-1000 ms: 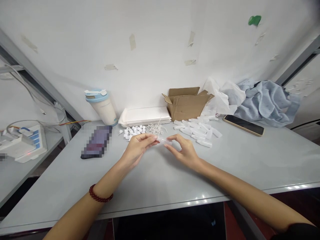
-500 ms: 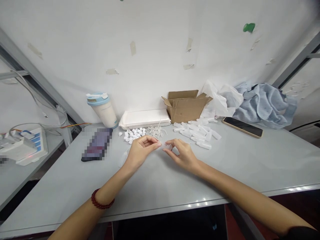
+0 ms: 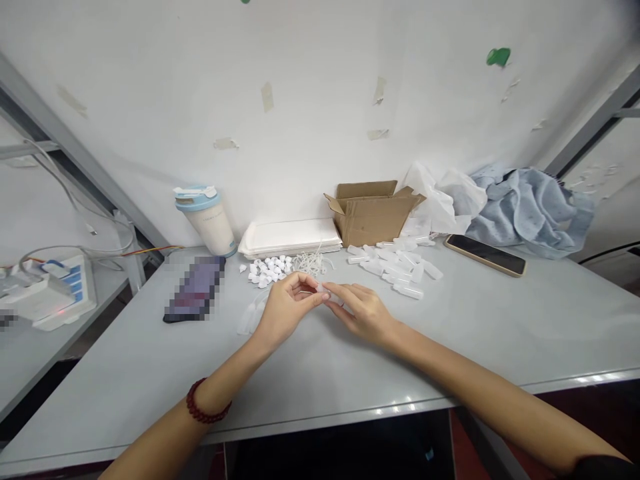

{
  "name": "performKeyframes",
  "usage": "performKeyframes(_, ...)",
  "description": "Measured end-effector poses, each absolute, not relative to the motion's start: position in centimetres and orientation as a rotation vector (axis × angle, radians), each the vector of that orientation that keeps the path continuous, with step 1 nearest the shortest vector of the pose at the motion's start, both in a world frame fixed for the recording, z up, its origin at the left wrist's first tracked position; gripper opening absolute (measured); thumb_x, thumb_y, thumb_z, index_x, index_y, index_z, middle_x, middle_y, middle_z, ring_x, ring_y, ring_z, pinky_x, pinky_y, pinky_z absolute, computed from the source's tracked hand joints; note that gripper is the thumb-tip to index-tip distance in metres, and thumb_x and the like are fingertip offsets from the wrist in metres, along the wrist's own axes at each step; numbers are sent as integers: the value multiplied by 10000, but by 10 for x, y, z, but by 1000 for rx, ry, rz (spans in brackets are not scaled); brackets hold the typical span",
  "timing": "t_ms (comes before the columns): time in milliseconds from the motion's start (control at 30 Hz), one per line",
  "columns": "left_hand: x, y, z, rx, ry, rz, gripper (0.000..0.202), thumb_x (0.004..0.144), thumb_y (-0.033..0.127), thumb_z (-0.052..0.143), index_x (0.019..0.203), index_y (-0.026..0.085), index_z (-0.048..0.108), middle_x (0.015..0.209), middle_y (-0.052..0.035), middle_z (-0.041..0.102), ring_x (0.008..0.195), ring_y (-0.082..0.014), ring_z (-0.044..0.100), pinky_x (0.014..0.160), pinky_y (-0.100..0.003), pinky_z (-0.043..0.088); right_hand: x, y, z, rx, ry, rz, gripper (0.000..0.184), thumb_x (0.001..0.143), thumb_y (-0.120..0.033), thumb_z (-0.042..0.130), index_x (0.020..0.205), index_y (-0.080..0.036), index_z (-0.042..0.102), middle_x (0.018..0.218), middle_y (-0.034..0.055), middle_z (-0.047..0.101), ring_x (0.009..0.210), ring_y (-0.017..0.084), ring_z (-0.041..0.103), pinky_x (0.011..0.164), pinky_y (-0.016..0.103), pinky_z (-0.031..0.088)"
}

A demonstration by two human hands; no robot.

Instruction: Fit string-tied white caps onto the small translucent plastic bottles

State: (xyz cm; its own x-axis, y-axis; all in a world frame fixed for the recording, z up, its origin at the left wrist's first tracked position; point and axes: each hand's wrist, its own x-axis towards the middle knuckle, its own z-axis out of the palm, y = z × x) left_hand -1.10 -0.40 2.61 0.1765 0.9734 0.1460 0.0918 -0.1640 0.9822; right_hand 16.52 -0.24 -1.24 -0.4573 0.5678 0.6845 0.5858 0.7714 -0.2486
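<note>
A small translucent plastic bottle (image 3: 336,298) is held between both hands above the table. My left hand (image 3: 287,307) pinches its left end, where a small white piece shows at the fingertips; whether that is a cap or the neck is unclear. On the other side, my right hand (image 3: 365,310) closes its thumb and fingers round the bottle body. Behind my left hand lie a heap of small white caps (image 3: 267,269) and a tangle of thin white tubes (image 3: 309,263). More translucent bottles (image 3: 395,263) lie scattered behind my right hand. Partly hidden by my left wrist are some clear plastic pieces (image 3: 247,317).
Along the wall stand a tumbler (image 3: 210,223), a stack of white packets (image 3: 293,235), an opened cardboard box (image 3: 373,217), a white plastic bag (image 3: 443,197) and a blue cloth (image 3: 533,210). A phone (image 3: 485,255) lies right, a dark pouch-like item (image 3: 195,290) left.
My two hands have come closer together, and the right fingers now reach over the bottle to the left fingertips. Less of the bottle shows.
</note>
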Motion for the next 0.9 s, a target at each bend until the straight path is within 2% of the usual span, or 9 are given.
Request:
performKeyframes(133,-12,-5,25,1556,1073,1151,191,707,271,713,833,162,620,865,-28,644,813,-160,636,773,-302,546,166,-3,-12,-889,-2110,102,283,932,-256,461,1193,-178,535,860,108,719,672,194,670,639,321,531)
performKeyframes(333,-12,-8,23,1768,1096,1180,211,802,253,612,996,182,656,1023,-65,688,946,-191,648,832,-320,544,165,-5,-10,-1013,-2019,365,297,916,-291,452,1195,-196,485,841,59,702,470,116,582,499,243,448)
performKeyframes(467,-14,-9,22,2040,1164,1245,168,842,207,563,981,191,655,1001,-61,695,861,-178,661,786,-311,549,164,-6,-1,-1077,-1856,759,293,906,-355,470,1146,-187,472,762,22,675,432,93,522,460,225,403)
performKeyframes(600,-16,-8,22,2349,1154,1362,163,861,163,543,996,176,634,979,-81,689,818,-179,660,739,-309,551,164,-5,8,-1002,-1631,1248,291,904,-395,479,1109,-192,446,862,38,692,428,74,523,505,241,429)
performKeyframes(667,-18,-6,22,2476,1084,1387,194,870,172,550,1053,172,615,1027,-102,672,920,-203,649,796,-336,549,164,-4,10,-956,-1562,1398,278,900,-390,486,1092,-194,442,851,29,694,427,73,531,504,238,416)
performKeyframes(800,-19,-3,19,2724,950,1239,334,871,239,589,1195,168,547,1180,-145,612,1141,-269,554,973,-467,469,164,-3,12,-897,-1473,1545,257,895,-378,487,1078,-201,450,877,36,708,423,73,544,457,224,361)
performKeyframes(900,-19,-3,16,2812,932,1172,411,871,282,601,1250,160,497,1196,-160,596,1166,-297,525,982,-518,448,163,-3,12,-876,-1447,1600,262,895,-376,483,1089,-205,440,962,63,714,438,75,554,449,225,346)
